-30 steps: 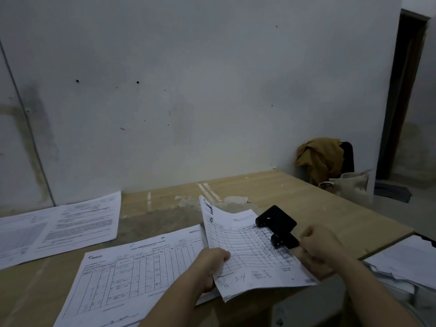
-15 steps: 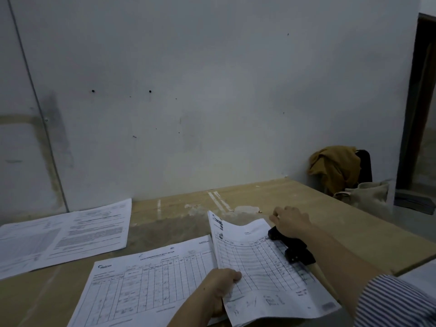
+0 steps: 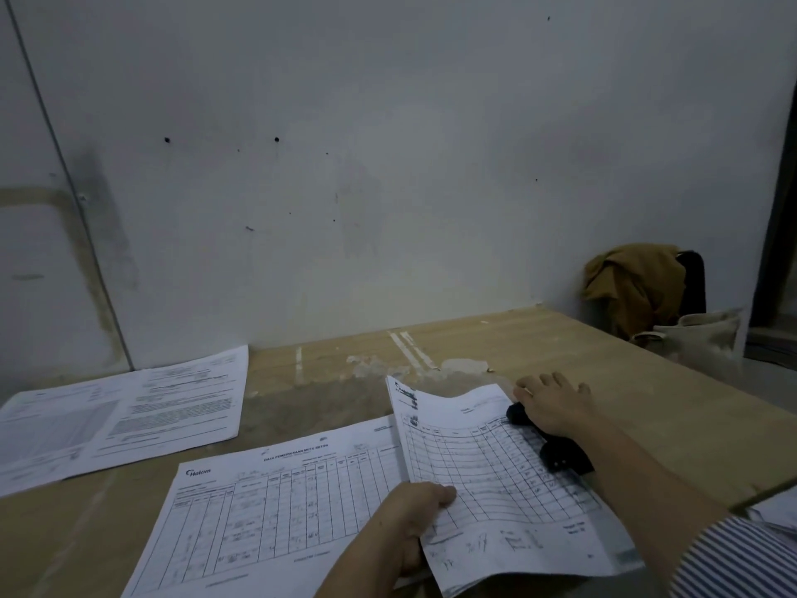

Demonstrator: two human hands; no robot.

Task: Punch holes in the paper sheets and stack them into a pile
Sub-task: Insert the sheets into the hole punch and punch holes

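Observation:
A printed table sheet (image 3: 496, 476) lies slightly curled on the wooden table (image 3: 647, 407), its right edge tucked into a black hole punch (image 3: 560, 455). My left hand (image 3: 409, 524) pinches the sheet's left edge, thumb on top. My right hand (image 3: 554, 403) rests palm down on the punch's lever, fingers spread over its far end, hiding most of the punch. A second table sheet (image 3: 276, 507) lies flat to the left, partly under the held sheet.
Two text pages (image 3: 120, 412) lie at the table's far left. A brown garment on a chair (image 3: 638, 287) and a cream bag (image 3: 698, 338) stand beyond the right corner. More papers (image 3: 776, 511) show at the right edge. A grey wall backs the table.
My right hand left the near side of the punch, where it was closed in a fist, and now lies on top of the lever. The lever has gone from raised to lowered.

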